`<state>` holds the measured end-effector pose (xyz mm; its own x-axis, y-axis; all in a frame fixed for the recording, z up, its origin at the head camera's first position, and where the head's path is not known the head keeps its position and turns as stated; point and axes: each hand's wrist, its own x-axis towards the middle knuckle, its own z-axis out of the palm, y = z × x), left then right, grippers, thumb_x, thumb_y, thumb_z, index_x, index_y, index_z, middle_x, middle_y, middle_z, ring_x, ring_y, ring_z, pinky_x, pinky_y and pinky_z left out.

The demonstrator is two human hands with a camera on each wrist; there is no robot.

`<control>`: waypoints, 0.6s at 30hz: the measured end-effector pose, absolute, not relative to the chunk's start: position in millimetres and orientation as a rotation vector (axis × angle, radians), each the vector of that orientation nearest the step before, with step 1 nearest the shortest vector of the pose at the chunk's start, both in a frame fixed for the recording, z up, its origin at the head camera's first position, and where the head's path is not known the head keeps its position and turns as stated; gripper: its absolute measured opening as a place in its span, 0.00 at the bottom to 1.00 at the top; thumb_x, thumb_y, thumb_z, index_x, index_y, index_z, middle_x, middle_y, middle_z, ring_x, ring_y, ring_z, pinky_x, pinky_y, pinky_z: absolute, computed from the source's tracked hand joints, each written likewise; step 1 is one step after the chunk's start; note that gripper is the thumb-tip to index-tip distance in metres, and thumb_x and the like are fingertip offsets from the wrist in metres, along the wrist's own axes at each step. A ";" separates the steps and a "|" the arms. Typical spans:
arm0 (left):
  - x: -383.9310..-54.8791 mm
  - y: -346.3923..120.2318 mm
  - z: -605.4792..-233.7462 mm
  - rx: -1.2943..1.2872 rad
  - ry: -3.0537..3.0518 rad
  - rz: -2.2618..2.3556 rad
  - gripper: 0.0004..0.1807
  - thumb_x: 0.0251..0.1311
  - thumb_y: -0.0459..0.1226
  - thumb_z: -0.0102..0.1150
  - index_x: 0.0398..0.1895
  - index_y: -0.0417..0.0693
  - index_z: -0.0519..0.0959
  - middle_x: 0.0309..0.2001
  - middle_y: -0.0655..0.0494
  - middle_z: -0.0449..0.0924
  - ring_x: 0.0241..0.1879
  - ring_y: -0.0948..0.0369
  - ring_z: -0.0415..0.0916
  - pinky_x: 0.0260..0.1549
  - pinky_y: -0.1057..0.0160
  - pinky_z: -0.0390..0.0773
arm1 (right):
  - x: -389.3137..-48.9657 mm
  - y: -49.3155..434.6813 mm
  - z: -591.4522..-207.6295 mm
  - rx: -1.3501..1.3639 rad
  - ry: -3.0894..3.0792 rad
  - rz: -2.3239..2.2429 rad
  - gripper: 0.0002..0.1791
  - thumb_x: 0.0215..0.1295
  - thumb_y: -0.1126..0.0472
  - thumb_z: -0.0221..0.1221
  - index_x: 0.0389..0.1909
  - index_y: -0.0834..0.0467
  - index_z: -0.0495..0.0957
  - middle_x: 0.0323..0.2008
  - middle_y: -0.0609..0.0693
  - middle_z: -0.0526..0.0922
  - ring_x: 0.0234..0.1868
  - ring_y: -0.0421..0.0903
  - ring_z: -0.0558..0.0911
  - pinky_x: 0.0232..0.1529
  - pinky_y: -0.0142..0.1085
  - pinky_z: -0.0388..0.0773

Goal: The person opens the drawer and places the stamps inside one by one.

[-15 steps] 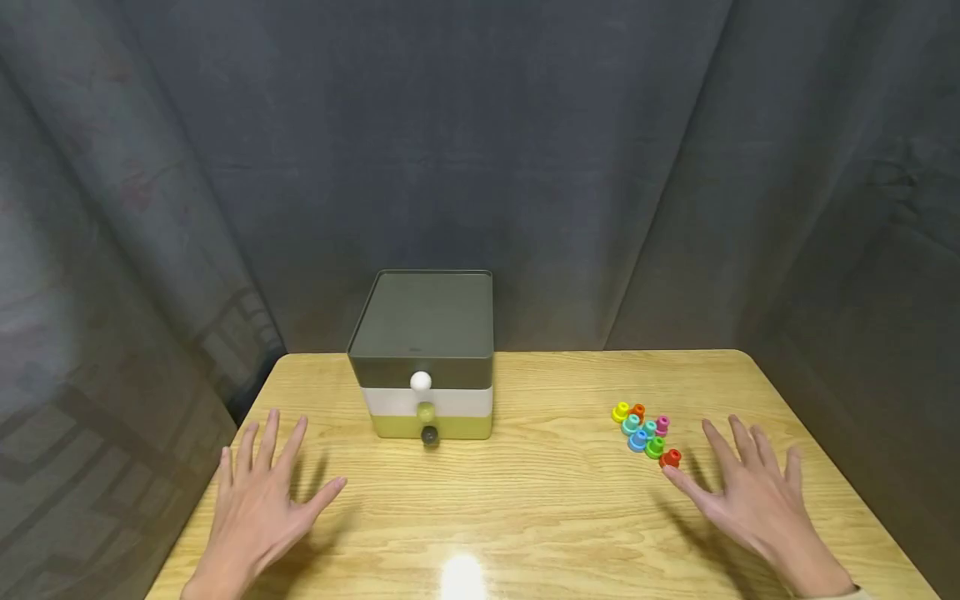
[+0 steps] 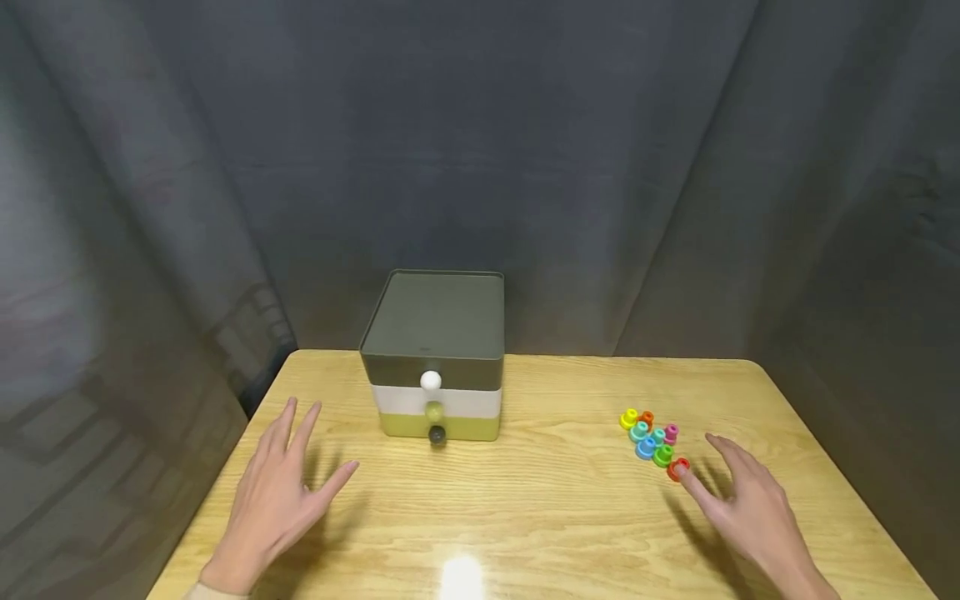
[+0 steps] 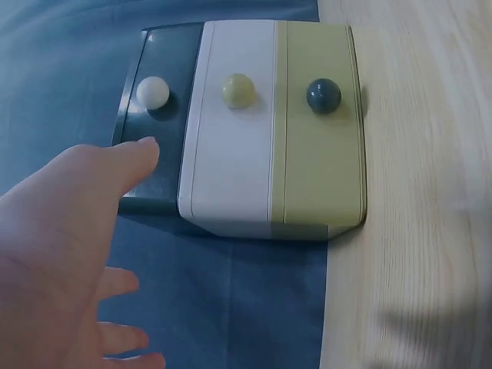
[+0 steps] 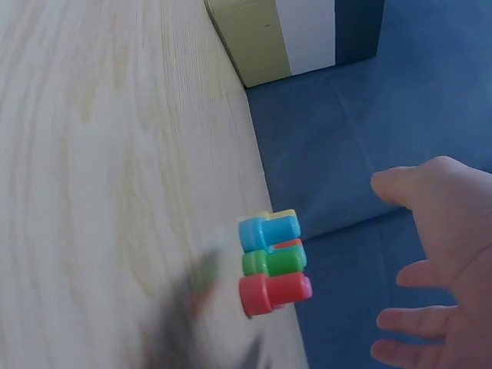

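Note:
A small three-drawer box (image 2: 448,317) stands at the back of the table, left of the middle. Its drawers are dark grey, white and olive, each with a round knob, and all are closed. My left hand (image 2: 273,500) hovers to the left of it with spread fingers, holding nothing. On the right lies a cluster of several small coloured pegs (image 2: 647,448) with wide bases. My right hand (image 2: 757,508) is held above the table beside them, fingers extended, the thumb tip overlapping the red peg (image 4: 273,293) in the head view. In the right wrist view, that hand is apart from the pegs.
The wooden table (image 2: 525,517) has a bright light reflection near its front. A dark curtain (image 2: 480,150) hangs behind the table and along both sides. The box is close to the table's back edge.
My right hand's fingers have drawn closer together. The left hand has turned slightly. The head view has shifted a little, so box and pegs appear farther right; they have not visibly moved on the table.

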<state>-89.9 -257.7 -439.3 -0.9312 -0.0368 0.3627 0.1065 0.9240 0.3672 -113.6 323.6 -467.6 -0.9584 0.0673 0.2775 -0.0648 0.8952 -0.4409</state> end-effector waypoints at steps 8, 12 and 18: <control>-93.7 -249.0 -443.9 -0.068 -2.542 -0.567 0.45 0.60 0.52 0.74 0.78 0.46 0.70 0.78 0.39 0.64 0.71 0.35 0.67 0.56 0.30 0.72 | -112.2 319.4 -476.8 -0.099 -2.725 0.800 0.38 0.72 0.43 0.66 0.70 0.67 0.73 0.68 0.77 0.74 0.65 0.79 0.72 0.58 0.72 0.68; -99.1 -242.5 -444.5 -0.101 -2.436 -0.593 0.41 0.57 0.45 0.76 0.74 0.42 0.73 0.72 0.38 0.71 0.66 0.36 0.71 0.53 0.33 0.74 | -110.4 319.9 -479.6 -0.120 -2.672 0.836 0.34 0.73 0.46 0.66 0.69 0.66 0.74 0.67 0.76 0.75 0.65 0.78 0.72 0.59 0.72 0.68; -111.0 -229.3 -440.5 -0.179 -2.271 -0.611 0.38 0.53 0.41 0.77 0.69 0.41 0.77 0.59 0.40 0.82 0.52 0.43 0.81 0.37 0.40 0.81 | -108.8 319.1 -481.6 -0.154 -2.669 0.878 0.35 0.71 0.46 0.68 0.70 0.64 0.75 0.68 0.74 0.76 0.66 0.78 0.72 0.59 0.70 0.68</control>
<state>-111.0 -229.3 -440.5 -0.6991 -0.0576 0.7127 0.3078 0.8754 0.3727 -108.8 319.1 -481.6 -0.9410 0.2012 0.2721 0.0005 0.8049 -0.5934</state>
